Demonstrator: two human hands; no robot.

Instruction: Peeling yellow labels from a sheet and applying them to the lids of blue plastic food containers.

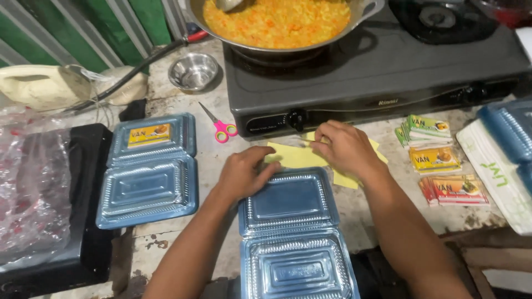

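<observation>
The left hand (242,176) lies flat on the open clear plastic hinged food box (293,235) on the bench (166,243), steadying it; the right hand (344,148) pinches yellow paper sheets (296,156) just behind the box.

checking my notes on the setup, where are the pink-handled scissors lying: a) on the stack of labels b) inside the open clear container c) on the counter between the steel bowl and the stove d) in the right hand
c: the scissors lie flat on the counter, just below the steel bowl and left of the stove, clear of both hands.
</observation>
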